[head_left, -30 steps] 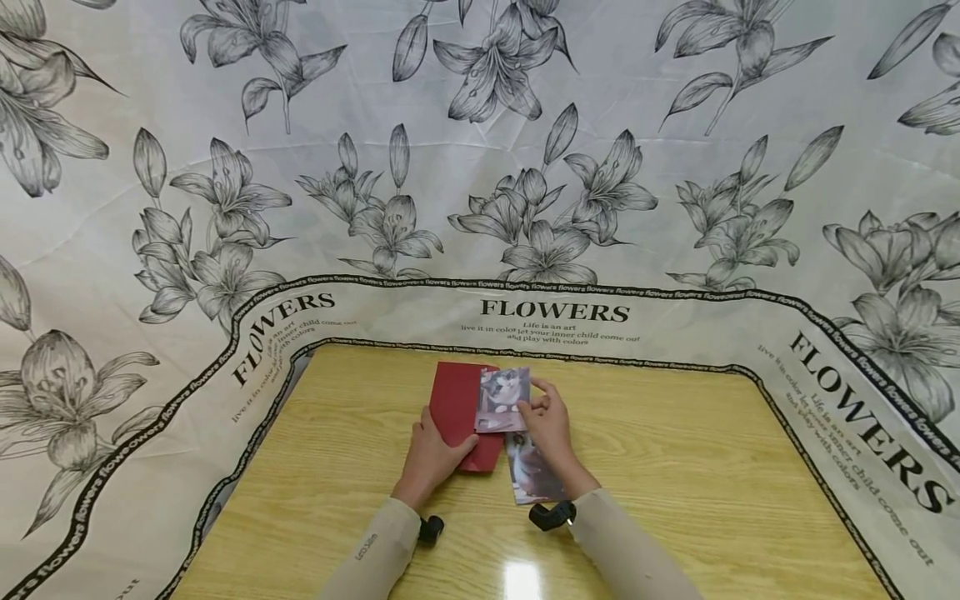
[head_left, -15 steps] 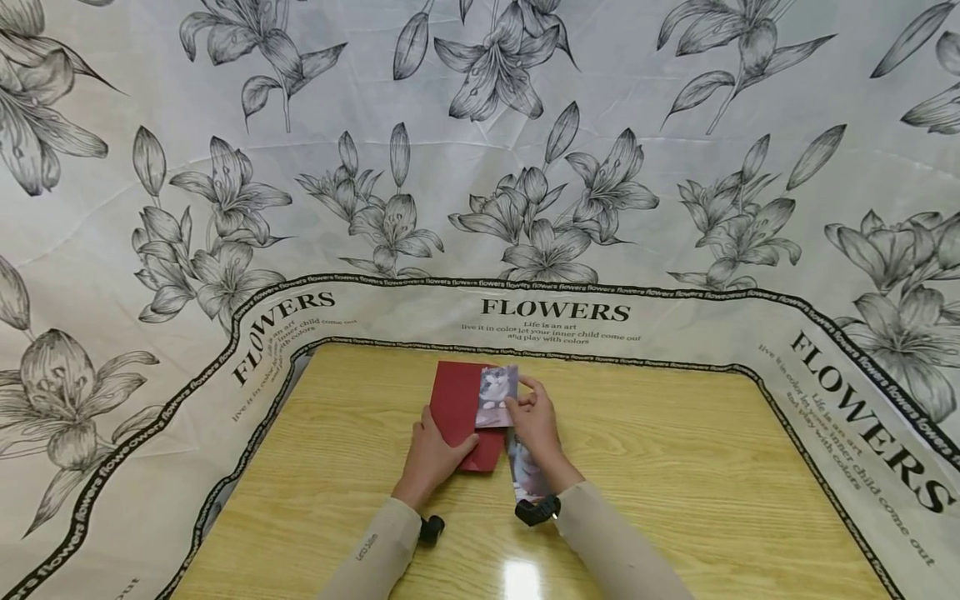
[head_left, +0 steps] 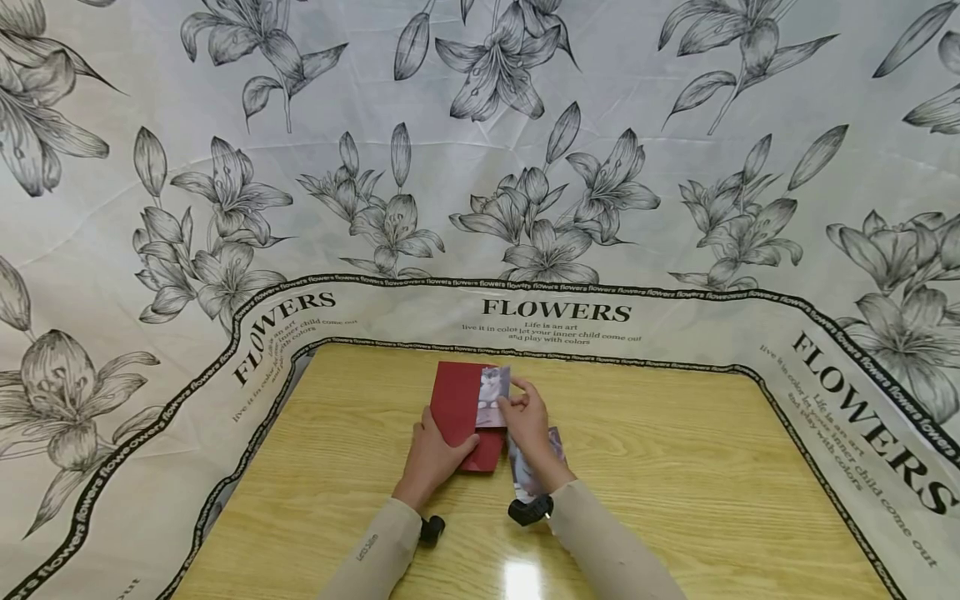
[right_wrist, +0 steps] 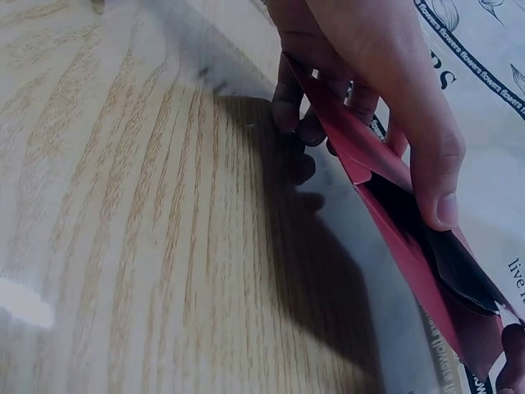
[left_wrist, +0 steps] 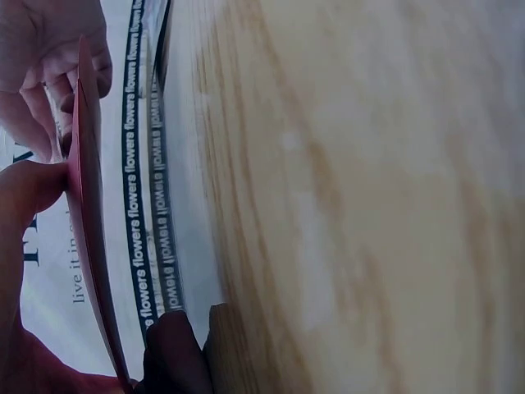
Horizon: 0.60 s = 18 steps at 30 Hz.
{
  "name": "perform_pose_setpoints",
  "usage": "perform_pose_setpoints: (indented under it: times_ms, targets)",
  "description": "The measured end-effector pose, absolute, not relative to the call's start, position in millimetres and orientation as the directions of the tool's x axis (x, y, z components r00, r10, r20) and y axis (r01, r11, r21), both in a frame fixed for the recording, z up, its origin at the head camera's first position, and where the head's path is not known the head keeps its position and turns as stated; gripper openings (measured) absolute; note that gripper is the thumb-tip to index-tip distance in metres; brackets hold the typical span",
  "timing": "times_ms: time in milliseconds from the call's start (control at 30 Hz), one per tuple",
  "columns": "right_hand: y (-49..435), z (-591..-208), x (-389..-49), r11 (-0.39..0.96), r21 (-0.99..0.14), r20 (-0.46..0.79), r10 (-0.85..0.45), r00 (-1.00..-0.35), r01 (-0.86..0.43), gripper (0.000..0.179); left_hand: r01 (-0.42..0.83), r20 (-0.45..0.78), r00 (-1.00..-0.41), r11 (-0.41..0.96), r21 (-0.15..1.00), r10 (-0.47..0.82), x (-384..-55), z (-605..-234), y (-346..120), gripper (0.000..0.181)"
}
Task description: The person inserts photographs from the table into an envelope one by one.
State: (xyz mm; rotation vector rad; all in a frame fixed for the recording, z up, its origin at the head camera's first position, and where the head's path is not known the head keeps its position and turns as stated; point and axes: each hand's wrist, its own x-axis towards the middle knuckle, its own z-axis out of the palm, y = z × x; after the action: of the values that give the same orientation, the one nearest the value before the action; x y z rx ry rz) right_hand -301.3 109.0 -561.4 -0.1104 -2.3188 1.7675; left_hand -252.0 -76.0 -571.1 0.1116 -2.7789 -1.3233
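Red paper envelope gripped by left hand; right hand pinches rectangular cat-printed card, apparently partly inside.

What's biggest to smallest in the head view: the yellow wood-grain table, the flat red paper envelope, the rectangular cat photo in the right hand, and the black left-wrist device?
1. Yellow table
2. Red envelope, partly covered
3. Cat photo, partly covered
4. Black left-wrist device

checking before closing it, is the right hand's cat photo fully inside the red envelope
No, the right hand pinches the cat photo, part of which shows outside the red envelope.
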Motion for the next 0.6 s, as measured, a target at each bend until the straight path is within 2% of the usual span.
perform_pose_setpoints:
  times_ms: [600]
  targets:
    - [107.4, -557.0, -302.6, 0.341, -0.938, 0.107, 0.125, -0.986, -0.059, 0.042, -0.038, 0.030, -0.995, 0.638, 0.769, -0.095, -251.1, -568.6, -74.1, 0.119]
